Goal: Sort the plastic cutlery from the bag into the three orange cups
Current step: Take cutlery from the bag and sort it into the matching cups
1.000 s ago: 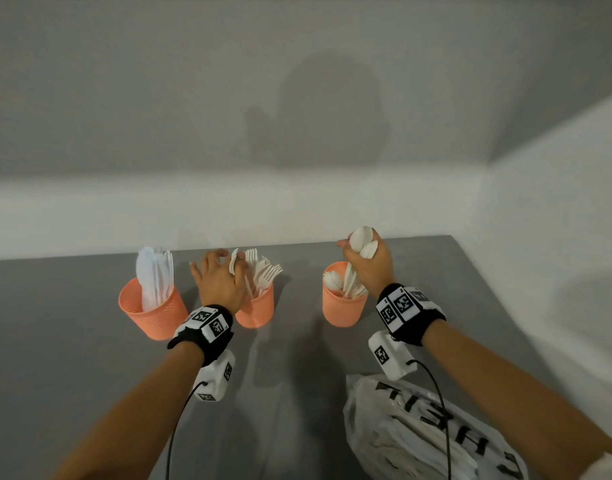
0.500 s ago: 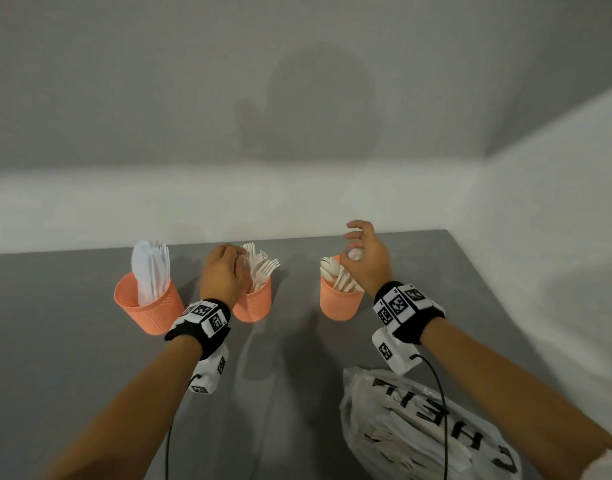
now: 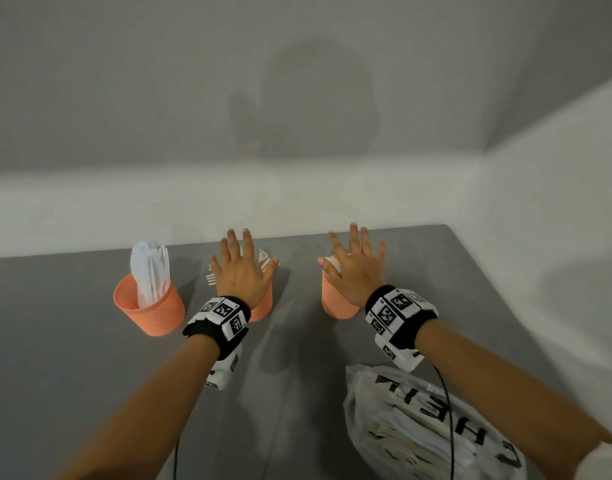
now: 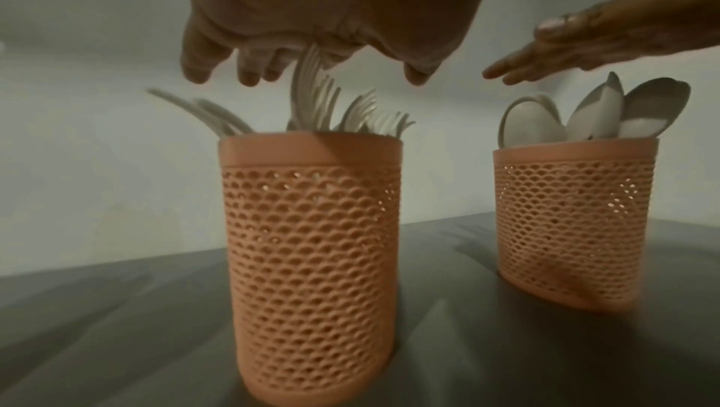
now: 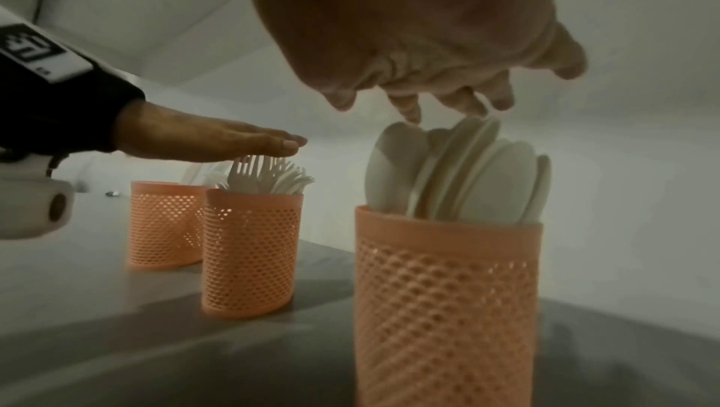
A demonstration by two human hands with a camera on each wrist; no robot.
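Note:
Three orange mesh cups stand in a row on the grey table. The left cup (image 3: 148, 310) holds white knives (image 3: 148, 271). My left hand (image 3: 240, 275) hovers flat with spread fingers over the middle cup (image 4: 311, 260), just above its forks (image 4: 323, 106), and holds nothing. My right hand (image 3: 356, 271) is spread flat over the right cup (image 5: 448, 306), fingertips close above the spoons (image 5: 459, 173), also holding nothing. The printed plastic bag (image 3: 418, 427) with more white cutlery inside lies under my right forearm, near the table's front.
White walls close the table (image 3: 55, 358) at the back and on the right. The grey surface in front of the cups lies bare between my forearms. Cables hang from both wrist cameras.
My right hand let go of the spoons into the right cup and my left let go of the forks. Both hands have opened flat with spread fingers above their cups.

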